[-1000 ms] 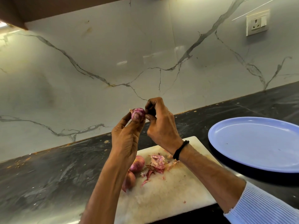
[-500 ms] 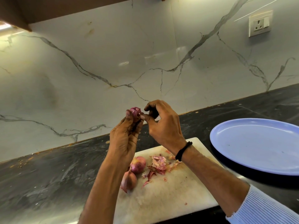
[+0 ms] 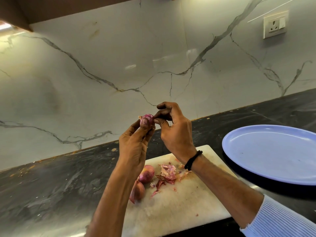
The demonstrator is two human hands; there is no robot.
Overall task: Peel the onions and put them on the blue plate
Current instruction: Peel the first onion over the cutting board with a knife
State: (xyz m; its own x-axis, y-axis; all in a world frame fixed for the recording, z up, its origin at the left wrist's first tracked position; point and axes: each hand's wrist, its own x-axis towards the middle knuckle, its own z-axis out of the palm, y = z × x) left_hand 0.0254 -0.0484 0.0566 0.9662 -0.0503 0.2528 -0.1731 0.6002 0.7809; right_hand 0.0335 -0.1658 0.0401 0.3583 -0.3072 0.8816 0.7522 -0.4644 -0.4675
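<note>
- The left hand (image 3: 135, 147) holds a small onion (image 3: 147, 119) up at its fingertips, probably to bare the skin for peeling.
- The right hand (image 3: 174, 132) pinches at the onion's side — both hands meet on it.
- Below them, two onions (image 3: 142, 181) and peelings (image 3: 166, 174) lie on the cutting board (image 3: 179, 207).
- Right of the hands, the blue plate (image 3: 273, 154) holds nothing yet.

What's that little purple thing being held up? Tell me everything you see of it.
A small onion, purple-pink with pale streaks, a dry papery scrap at its left end. It is held up in the air. The left hand grips it from below, thumb across its front; the right hand pinches its right side.
</note>
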